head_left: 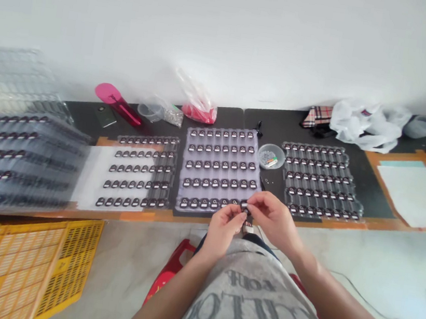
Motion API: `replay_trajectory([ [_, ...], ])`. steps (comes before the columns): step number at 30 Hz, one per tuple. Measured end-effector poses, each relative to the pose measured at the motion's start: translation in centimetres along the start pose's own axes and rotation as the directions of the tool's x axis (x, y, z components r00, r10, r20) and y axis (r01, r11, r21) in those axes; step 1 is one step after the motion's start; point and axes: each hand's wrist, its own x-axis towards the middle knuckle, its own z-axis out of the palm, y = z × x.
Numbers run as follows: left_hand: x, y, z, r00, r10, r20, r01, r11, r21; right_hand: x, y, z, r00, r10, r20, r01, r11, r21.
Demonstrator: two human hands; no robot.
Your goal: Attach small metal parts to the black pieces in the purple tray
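A small black part (244, 204) with a pale mark is held between my hands at the front right corner of the middle tray (216, 174). My right hand (276, 219) pinches it with thumb and forefinger. The fingers of my left hand (224, 226) are closed at its lower edge; whether they also hold a smaller piece is hidden. The middle tray is pale, ribbed plastic and carries rows of similar black parts with white labels. Just beyond my right hand stands a round clear tub (271, 157) of small clear pieces, with a green-and-orange item inside.
More trays of black parts lie left (161, 176) and right (320, 181), with a tall tray stack (20, 160) at far left. Behind are a pink object (116, 102), a red bag (199, 112) and white bags (370, 125). A yellow crate (37, 267) stands below the table.
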Motion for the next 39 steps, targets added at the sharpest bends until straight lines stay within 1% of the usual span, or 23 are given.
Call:
replay_trajectory([
  [5,-0.04,0.13,0.04,0.999,-0.031,0.027,0.032,0.999,-0.042,-0.16,0.42,0.23,0.995,0.103,0.012,-0.104,0.988,0.118],
  [8,-0.07,0.11,0.03,0.999,-0.029,0.036,0.031,0.998,-0.048,-0.26,0.52,0.41,0.984,0.175,0.014,-0.174,0.963,0.205],
  [10,-0.09,0.07,0.01,0.999,-0.023,0.033,0.024,0.998,-0.05,-0.29,0.45,0.5,0.98,0.198,0.012,-0.196,0.954,0.227],
  [13,-0.11,0.01,-0.04,0.999,-0.019,0.03,0.02,0.999,-0.035,-0.3,0.18,0.57,0.98,0.2,-0.004,-0.195,0.959,0.204],
  [17,-0.13,0.01,-0.08,0.999,-0.015,0.033,0.015,1.0,-0.025,-0.34,-0.04,0.65,0.986,0.161,-0.04,-0.154,0.977,0.145],
  [20,-0.16,0.08,-0.09,0.999,-0.008,0.031,0.008,1.0,-0.014,-0.38,0.07,0.74,0.987,0.149,-0.053,-0.14,0.98,0.142],
  [24,-0.22,0.22,-0.1,0.999,-0.008,0.031,0.007,1.0,0.016,-0.34,0.32,0.73,0.979,0.2,-0.027,-0.189,0.958,0.216],
  [27,-0.28,0.29,-0.1,0.999,-0.011,0.035,0.01,1.0,0.029,-0.22,0.36,0.6,0.962,0.271,0.026,-0.265,0.909,0.32],
  [30,-0.31,0.34,-0.1,0.999,-0.013,0.035,0.012,0.999,0.041,-0.1,0.17,0.52,0.949,0.312,0.052,-0.308,0.871,0.383],
  [35,-0.31,0.44,-0.05,0.999,-0.016,0.036,0.014,0.999,0.053,-0.02,-0.15,0.58,0.934,0.349,0.072,-0.346,0.839,0.419],
  [39,-0.33,0.45,-0.01,0.999,-0.014,0.037,0.012,0.998,0.057,-0.04,-0.04,0.6,0.934,0.345,0.093,-0.351,0.837,0.42],
])
